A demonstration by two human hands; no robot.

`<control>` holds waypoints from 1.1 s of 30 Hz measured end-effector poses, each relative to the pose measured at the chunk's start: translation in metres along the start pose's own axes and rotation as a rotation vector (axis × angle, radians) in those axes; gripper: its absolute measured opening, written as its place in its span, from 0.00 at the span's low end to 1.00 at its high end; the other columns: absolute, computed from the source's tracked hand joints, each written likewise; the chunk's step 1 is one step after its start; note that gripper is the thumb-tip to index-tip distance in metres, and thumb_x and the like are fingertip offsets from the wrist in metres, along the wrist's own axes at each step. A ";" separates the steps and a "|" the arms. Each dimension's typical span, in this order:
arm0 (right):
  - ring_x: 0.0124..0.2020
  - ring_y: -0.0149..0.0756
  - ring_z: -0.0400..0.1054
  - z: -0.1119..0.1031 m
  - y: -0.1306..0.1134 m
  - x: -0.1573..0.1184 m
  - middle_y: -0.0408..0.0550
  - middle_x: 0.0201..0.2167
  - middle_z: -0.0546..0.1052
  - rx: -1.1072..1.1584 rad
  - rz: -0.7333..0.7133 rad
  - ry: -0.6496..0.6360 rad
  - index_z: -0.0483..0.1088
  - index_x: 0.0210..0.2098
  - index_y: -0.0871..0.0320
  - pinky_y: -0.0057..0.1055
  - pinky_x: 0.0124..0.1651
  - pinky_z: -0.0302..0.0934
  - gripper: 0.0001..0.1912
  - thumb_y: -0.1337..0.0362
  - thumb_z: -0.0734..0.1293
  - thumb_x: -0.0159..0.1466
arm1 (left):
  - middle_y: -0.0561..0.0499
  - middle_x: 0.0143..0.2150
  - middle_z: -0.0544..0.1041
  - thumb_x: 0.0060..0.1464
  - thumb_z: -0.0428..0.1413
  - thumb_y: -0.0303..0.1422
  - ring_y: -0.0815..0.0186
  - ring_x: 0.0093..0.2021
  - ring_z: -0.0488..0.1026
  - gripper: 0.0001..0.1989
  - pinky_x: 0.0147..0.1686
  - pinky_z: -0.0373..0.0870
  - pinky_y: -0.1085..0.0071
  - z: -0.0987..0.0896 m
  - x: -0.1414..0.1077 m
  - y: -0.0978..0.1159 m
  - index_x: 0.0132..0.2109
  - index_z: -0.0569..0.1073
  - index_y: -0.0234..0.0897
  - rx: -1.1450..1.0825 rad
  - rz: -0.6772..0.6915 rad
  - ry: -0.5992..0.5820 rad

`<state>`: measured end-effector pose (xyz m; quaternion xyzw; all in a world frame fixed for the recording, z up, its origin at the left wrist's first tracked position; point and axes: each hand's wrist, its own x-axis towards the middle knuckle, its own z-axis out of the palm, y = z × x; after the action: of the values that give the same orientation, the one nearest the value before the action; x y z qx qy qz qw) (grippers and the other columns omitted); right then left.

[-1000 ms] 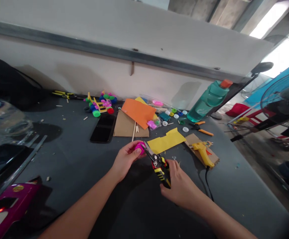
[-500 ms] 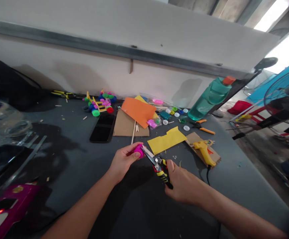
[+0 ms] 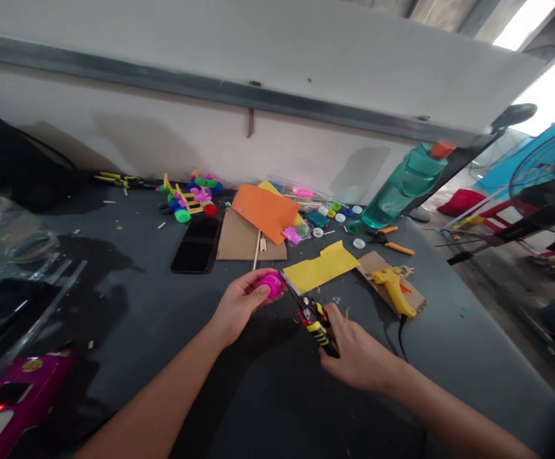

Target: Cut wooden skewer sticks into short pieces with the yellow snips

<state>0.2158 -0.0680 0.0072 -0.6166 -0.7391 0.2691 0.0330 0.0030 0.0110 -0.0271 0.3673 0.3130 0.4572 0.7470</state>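
Pink cap pinched in the left hand, snips in the right hand

Faint pale marks show on the teal bottle, and a round gold emblem sits on the magenta device at the lower left; neither can be read. A raised pattern on the cap's face is also too small to make out.

The cap lies at the fingertips of the left hand, whose thumb and fingers are closed on it; the thumb covers part of its near side. The right hand is wrapped around the black, yellow and red handles of the snips. Their blades point up and left, with the tips right by the cap's right edge; whether they touch it cannot be told.

Just beyond the blades, a yellow sheet lies on the dark table, its left end partly behind them. Farther back, an orange sheet overlaps a cardboard piece, with a black phone beside it on the left. A thin wooden stick reaches from the cardboard towards the left hand. To the right, a yellow glue gun rests on another piece of cardboard, near orange-handled pliers. Loose white, green, blue and yellow caps lie near the bottle's base.
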 end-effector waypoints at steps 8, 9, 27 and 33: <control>0.31 0.40 0.67 0.007 -0.010 -0.002 0.50 0.33 0.70 -0.110 0.021 0.119 0.54 0.45 0.60 0.30 0.31 0.52 0.22 0.62 0.62 0.52 | 0.42 0.43 0.77 0.50 0.59 0.33 0.58 0.45 0.73 0.14 0.49 0.68 0.60 0.001 -0.001 -0.002 0.45 0.73 0.33 -0.061 -0.002 0.008; 0.32 0.41 0.68 0.006 -0.011 -0.002 0.51 0.33 0.70 -0.133 0.029 0.131 0.54 0.44 0.60 0.31 0.32 0.53 0.22 0.60 0.62 0.52 | 0.42 0.43 0.77 0.50 0.58 0.33 0.58 0.45 0.73 0.14 0.49 0.68 0.60 0.001 -0.001 -0.002 0.45 0.73 0.33 -0.059 -0.010 0.011; 0.25 0.40 0.68 -0.001 -0.014 0.002 0.53 0.29 0.71 -0.314 0.006 -0.029 0.57 0.40 0.62 0.30 0.25 0.45 0.17 0.61 0.61 0.53 | 0.43 0.43 0.78 0.50 0.59 0.30 0.59 0.46 0.73 0.15 0.51 0.67 0.61 -0.002 -0.005 -0.001 0.46 0.74 0.33 -0.051 0.000 0.016; 0.25 0.40 0.69 -0.002 -0.009 0.005 0.50 0.26 0.71 -0.238 0.029 -0.085 0.54 0.40 0.60 0.29 0.24 0.44 0.15 0.64 0.60 0.55 | 0.43 0.46 0.77 0.48 0.59 0.31 0.58 0.47 0.73 0.16 0.52 0.65 0.60 -0.004 0.000 -0.001 0.47 0.74 0.35 0.004 0.006 0.010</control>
<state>0.2072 -0.0638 0.0114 -0.6148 -0.7576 0.2057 -0.0757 0.0002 0.0117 -0.0306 0.3673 0.3164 0.4609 0.7433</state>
